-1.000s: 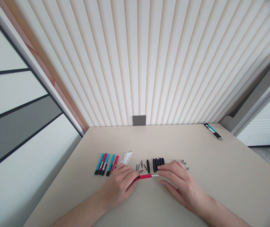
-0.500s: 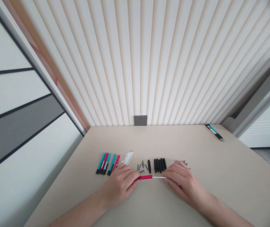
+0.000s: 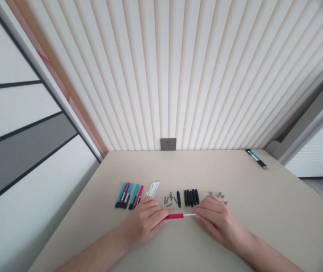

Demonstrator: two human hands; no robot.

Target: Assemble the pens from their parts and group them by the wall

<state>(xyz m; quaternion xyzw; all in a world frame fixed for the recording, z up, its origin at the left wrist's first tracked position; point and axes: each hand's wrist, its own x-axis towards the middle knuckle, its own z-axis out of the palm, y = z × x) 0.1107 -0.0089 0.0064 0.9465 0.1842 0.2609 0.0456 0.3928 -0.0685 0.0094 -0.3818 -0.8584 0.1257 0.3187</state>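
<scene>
A person's left hand (image 3: pixel 147 221) pinches a red pen barrel (image 3: pixel 176 216) on the near side of a row of black tubes (image 3: pixel 191 198), while the right hand (image 3: pixel 216 219) pinches the tip of the thin white rod (image 3: pixel 188 215) jutting from it. Left of the row lie small grey parts (image 3: pixel 171 196), white sticks (image 3: pixel 152 189) and teal and red barrels (image 3: pixel 133 195) (black at their near ends); grey pieces (image 3: pixel 220 195) sit right.

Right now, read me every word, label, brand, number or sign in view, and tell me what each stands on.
No text can be read.
Labelled pink barrel: its pale label is too small and blurred to read.
Blue barrel just right of it: pale label too, likewise unreadable.
Held pink barrel, left hand: no legible marking.
Wall socket: no legible marking.
</scene>
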